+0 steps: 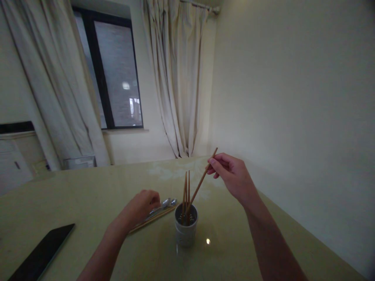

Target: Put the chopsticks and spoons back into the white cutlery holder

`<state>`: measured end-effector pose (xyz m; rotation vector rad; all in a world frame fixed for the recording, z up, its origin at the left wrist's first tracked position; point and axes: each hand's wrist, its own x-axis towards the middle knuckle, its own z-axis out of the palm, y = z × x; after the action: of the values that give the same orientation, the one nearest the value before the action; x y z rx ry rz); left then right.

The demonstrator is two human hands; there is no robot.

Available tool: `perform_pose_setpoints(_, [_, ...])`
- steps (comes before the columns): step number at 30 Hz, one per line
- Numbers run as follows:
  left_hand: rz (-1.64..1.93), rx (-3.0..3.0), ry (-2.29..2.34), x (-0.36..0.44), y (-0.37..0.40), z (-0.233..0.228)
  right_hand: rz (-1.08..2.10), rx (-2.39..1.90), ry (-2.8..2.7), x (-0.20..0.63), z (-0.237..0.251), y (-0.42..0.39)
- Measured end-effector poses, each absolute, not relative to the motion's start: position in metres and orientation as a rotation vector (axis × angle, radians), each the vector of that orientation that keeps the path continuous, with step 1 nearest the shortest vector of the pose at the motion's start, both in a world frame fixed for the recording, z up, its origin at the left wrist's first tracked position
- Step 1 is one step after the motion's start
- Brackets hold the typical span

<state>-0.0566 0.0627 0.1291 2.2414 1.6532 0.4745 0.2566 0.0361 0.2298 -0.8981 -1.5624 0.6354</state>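
Note:
A white perforated holder (185, 231) stands on the pale green table (88, 195). Two wooden chopsticks (186, 192) stand upright in it. My right hand (233, 175) pinches the top of a third chopstick (200, 185), which slants down with its tip inside the holder. To the holder's left, my left hand (142, 206) rests knuckles-up on a loose pile of metal spoons (166, 203) and wooden chopsticks (152, 221) lying flat on the table. Whether its fingers grip any of them is hidden.
A dark flat tablet (41, 253) lies at the table's near left. A plain wall (293, 117) runs close along the table's right edge. Beyond the far edge are a window (114, 74) and pale curtains (178, 78).

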Motion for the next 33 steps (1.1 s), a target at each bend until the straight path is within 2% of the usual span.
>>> perform_pose_setpoints(2, [0.255, 2.263, 1.744, -0.062, 0.070, 0.106, 0.686, -0.981, -1.622, 0.261, 0.225, 0.044])
perform_pose_setpoints(7, [0.147, 2.213, 1.850, -0.061, 0.074, 0.079, 0.889, -1.137, -1.736, 0.249, 0.208, 0.056])
perform_pose_setpoints(14, [0.128, 2.218, 1.870, -0.065, 0.077, 0.074, 0.837, -1.371, -1.777, 0.236, 0.193, 0.065])
perform_pose_setpoints(22, [0.146, 2.246, 1.801, -0.060, 0.073, 0.080, 0.866, -1.367, -1.798, 0.236, 0.192, 0.065])
perform_pose_setpoints(25, [0.272, 2.238, 1.794, -0.065, 0.072, 0.097, 0.864, -1.397, -1.816, 0.235, 0.193, 0.065])
perform_pose_setpoints(33, [0.940, 1.995, 1.411, -0.065, 0.058, 0.151, 0.802, -1.442, -2.002, 0.246, 0.196, 0.058])
